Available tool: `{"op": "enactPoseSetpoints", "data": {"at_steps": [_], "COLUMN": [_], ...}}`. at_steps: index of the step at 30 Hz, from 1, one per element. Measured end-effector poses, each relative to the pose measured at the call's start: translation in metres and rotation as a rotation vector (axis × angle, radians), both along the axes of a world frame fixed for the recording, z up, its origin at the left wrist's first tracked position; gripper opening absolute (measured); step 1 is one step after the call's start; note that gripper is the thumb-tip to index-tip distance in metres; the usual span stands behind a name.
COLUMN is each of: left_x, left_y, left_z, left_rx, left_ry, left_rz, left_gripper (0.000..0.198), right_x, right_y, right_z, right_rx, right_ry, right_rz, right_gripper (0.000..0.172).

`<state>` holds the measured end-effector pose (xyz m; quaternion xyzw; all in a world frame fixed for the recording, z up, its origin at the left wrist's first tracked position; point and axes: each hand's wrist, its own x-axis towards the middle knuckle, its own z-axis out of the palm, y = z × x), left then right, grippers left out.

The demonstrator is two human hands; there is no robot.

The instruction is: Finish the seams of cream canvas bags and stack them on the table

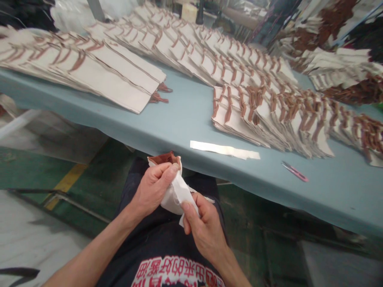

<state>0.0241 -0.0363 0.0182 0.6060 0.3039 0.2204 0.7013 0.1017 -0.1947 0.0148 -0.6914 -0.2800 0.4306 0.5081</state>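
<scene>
Over my lap, my left hand (154, 187) is closed with its fingertips pinched on the edge of a small off-white cloth bag (170, 203) with a brown top edge. A white strip (182, 187) runs down from those fingertips to my right hand (205, 221). My right hand's thumb and fingers are closed on the strip's lower part. Whether the strip is joined to the bag is hidden by my fingers. On the table in front lie another white strip (224, 150) and pink-handled thread snips (295, 172).
The blue-covered table (179, 115) has its front edge just beyond my hands. Overlapping rows of off-white cloth pieces with brown edges (269, 115) lie on the right. Longer cloth pieces (101, 75) fan out on the left, and more rows (191, 48) lie behind.
</scene>
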Motion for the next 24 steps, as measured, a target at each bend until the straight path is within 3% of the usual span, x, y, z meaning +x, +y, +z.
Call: {"op": "enactPoseSetpoints", "data": {"at_steps": [7, 12, 18, 24], "left_x": [-0.008, -0.009, -0.012, -0.016], "left_y": [0.010, 0.017, 0.024, 0.020], "left_z": [0.010, 0.018, 0.026, 0.036], "left_rx": [0.219, 0.327, 0.368, 0.338], "left_ry": [0.014, 0.066, 0.021, -0.021], "left_rz": [-0.045, -0.081, -0.115, -0.165], "left_gripper": [0.050, 0.046, 0.044, 0.046], "right_x": [-0.006, -0.003, 0.027, 0.059], "right_y": [-0.020, -0.044, -0.075, -0.079], "right_z": [-0.012, -0.024, -0.033, -0.020], "right_rx": [-0.013, -0.079, -0.195, -0.172], "right_ry": [0.056, -0.093, -0.403, -0.433], "right_rz": [-0.040, -0.098, -0.133, -0.265], "right_gripper": [0.055, 0.061, 0.062, 0.059]}}
